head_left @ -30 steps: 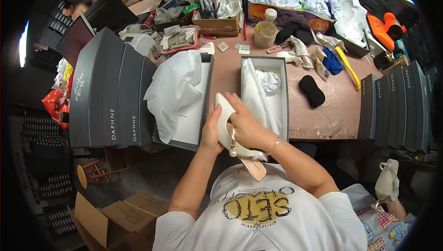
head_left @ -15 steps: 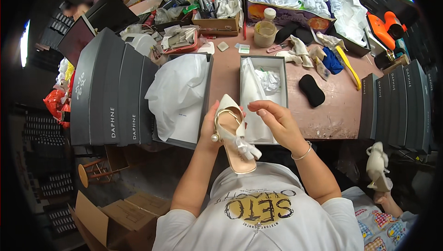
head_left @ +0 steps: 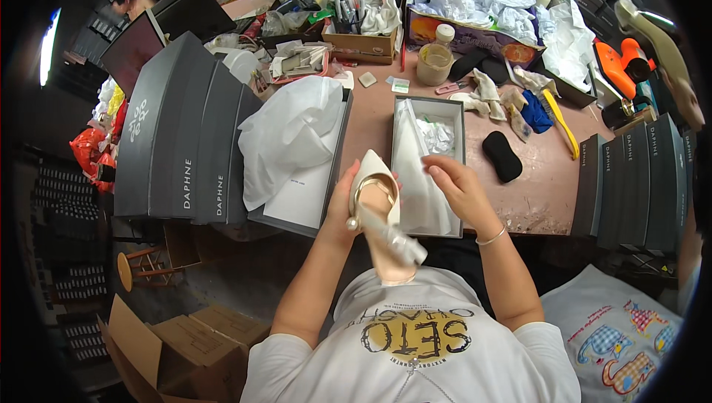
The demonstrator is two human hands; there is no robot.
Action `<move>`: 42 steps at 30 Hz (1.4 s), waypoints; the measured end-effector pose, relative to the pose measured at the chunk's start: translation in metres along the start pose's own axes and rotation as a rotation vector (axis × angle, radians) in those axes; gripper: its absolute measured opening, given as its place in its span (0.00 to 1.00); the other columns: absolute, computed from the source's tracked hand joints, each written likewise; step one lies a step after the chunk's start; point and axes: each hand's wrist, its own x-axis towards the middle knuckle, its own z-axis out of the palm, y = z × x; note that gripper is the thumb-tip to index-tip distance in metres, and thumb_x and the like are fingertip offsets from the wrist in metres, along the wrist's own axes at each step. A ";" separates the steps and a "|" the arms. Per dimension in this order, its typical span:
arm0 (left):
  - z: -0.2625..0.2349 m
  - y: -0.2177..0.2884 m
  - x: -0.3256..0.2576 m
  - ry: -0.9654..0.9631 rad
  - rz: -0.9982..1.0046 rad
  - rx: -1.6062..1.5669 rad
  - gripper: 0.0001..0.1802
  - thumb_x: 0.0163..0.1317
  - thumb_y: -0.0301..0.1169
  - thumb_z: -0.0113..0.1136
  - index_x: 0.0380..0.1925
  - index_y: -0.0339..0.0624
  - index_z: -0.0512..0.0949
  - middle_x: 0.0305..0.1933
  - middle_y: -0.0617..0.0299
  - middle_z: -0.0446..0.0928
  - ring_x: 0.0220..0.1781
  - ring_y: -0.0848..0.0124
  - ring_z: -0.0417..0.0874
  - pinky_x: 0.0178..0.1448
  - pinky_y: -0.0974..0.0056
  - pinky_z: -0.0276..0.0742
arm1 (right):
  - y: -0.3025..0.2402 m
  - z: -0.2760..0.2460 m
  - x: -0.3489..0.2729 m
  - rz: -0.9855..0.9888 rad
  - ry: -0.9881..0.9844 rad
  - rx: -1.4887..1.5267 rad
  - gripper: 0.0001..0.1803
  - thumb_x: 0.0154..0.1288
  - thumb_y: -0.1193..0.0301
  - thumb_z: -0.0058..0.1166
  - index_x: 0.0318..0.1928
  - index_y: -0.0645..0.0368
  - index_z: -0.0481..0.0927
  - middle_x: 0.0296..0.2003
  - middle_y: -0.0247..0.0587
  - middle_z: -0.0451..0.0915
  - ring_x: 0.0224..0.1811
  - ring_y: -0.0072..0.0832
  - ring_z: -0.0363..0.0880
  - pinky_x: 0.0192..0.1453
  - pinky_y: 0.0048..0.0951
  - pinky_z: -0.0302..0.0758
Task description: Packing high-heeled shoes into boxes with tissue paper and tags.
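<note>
A cream pointed slingback shoe with gold trim, a pearl at its side and a bow strap is held by my left hand, toe pointing away from me. Motion blurs the bow and strap over the insole. My right hand is right of the shoe, its fingers apart and holding nothing, over the near part of an uncovered shoe box. White tissue paper lines that box, with crumpled paper behind it. Part of my left hand's fingers is hidden by the shoe.
Left stands a box with white tissue, beside upright dark shoe boxes. More dark boxes line the right. A black pad, a yellow-handled brush and a jar lie or stand behind. Another person's arm reaches in at right.
My right hand has moved slightly right, away from the shoe. The shoe's strap and bow have shifted and blur. At right, the other person's arm has risen from low down to the upper edge.
</note>
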 end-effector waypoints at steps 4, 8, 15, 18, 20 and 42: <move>-0.003 -0.011 -0.016 -0.110 -0.042 0.091 0.31 0.69 0.51 0.42 0.60 0.37 0.64 0.52 0.44 0.74 0.52 0.55 0.80 0.51 0.48 0.82 | 0.027 -0.018 0.032 -0.210 0.075 -0.701 0.21 0.58 0.73 0.56 0.54 0.58 0.75 0.52 0.49 0.77 0.58 0.43 0.73 0.62 0.46 0.66; -0.010 -0.041 -0.034 -0.091 -0.158 0.115 0.35 0.67 0.52 0.49 0.62 0.34 0.61 0.53 0.42 0.73 0.55 0.52 0.78 0.56 0.46 0.79 | 0.077 -0.009 0.072 -0.313 0.090 -1.228 0.24 0.58 0.72 0.50 0.58 0.55 0.72 0.56 0.51 0.74 0.67 0.46 0.64 0.72 0.58 0.46; 0.009 -0.051 -0.105 -0.036 -0.041 0.246 0.38 0.63 0.33 0.60 0.69 0.43 0.51 0.61 0.45 0.67 0.57 0.47 0.76 0.58 0.43 0.77 | 0.091 -0.004 0.080 -0.136 -0.036 -1.163 0.19 0.56 0.73 0.52 0.50 0.59 0.77 0.48 0.50 0.77 0.52 0.42 0.75 0.69 0.57 0.51; 0.014 -0.052 -0.118 0.081 -0.036 0.239 0.37 0.62 0.25 0.56 0.68 0.49 0.52 0.59 0.50 0.68 0.56 0.50 0.77 0.56 0.45 0.79 | 0.036 -0.010 0.061 -0.191 0.150 -0.583 0.20 0.51 0.74 0.60 0.48 0.59 0.77 0.42 0.44 0.77 0.45 0.34 0.77 0.56 0.41 0.67; -0.006 -0.057 -0.104 0.068 0.055 0.198 0.37 0.60 0.24 0.56 0.68 0.48 0.52 0.59 0.51 0.69 0.55 0.51 0.78 0.56 0.46 0.79 | -0.027 -0.012 0.030 -0.183 0.117 -0.259 0.22 0.50 0.74 0.63 0.49 0.58 0.76 0.40 0.41 0.77 0.41 0.29 0.77 0.44 0.30 0.73; -0.012 -0.059 -0.063 -0.001 0.206 0.317 0.35 0.57 0.23 0.53 0.65 0.47 0.54 0.54 0.56 0.69 0.49 0.63 0.80 0.49 0.55 0.84 | -0.038 0.054 -0.006 -0.356 0.010 -0.401 0.31 0.44 0.76 0.68 0.52 0.58 0.73 0.44 0.47 0.74 0.52 0.45 0.72 0.57 0.36 0.70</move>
